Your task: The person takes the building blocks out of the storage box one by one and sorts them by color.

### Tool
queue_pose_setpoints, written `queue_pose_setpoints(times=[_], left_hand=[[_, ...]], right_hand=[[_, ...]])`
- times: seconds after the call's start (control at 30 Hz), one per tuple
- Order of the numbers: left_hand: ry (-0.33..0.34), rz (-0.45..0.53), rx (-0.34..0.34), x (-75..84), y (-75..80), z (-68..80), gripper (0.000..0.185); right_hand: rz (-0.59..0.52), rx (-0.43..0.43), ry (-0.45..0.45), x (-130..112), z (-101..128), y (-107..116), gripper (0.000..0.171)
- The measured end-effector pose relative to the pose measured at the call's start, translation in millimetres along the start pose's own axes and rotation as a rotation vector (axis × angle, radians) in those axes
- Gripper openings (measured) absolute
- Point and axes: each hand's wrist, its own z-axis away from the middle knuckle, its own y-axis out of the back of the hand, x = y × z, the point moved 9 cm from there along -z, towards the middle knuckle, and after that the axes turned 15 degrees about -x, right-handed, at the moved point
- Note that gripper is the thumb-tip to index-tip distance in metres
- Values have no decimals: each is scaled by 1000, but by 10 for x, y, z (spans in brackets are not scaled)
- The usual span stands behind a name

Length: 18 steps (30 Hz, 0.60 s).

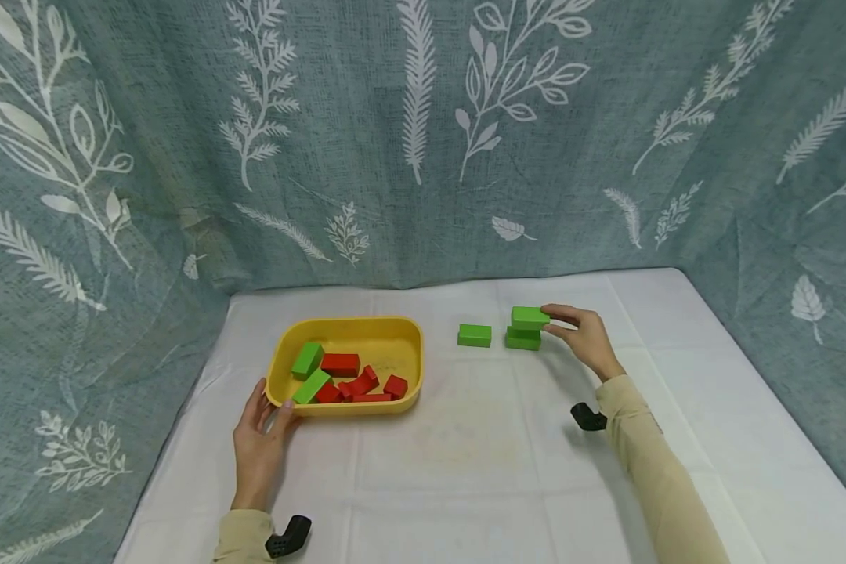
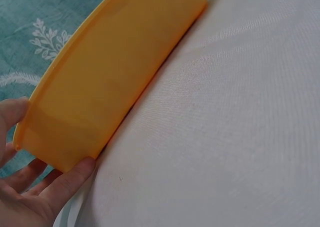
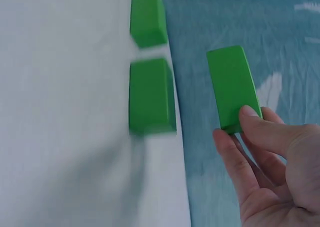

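Close to the far edge of the tabletop (image 1: 458, 493), your right hand (image 1: 582, 341) pinches a green block (image 1: 529, 317) at one end, thumb and fingers clamped on it, maybe so the rest sticks out free over the lower block (image 1: 522, 343). Your left hand (image 1: 259, 454) grips the yellow tub (image 1: 356, 410) round its near left corner, probably to hold it still.

Both long sleeves (image 1: 652, 462) are beige, each with a black device (image 1: 293, 536).
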Motion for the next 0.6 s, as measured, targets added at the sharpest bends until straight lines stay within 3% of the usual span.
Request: queue_pose_setpoints(times=[0.3, 0.6], left_hand=[[-13, 69, -20, 8, -29, -14, 69], [5, 27, 6, -27, -8, -12, 69]], right_hand=[[61, 17, -63, 394, 266, 299, 39], [162, 12, -116, 640, 420, 386, 38]])
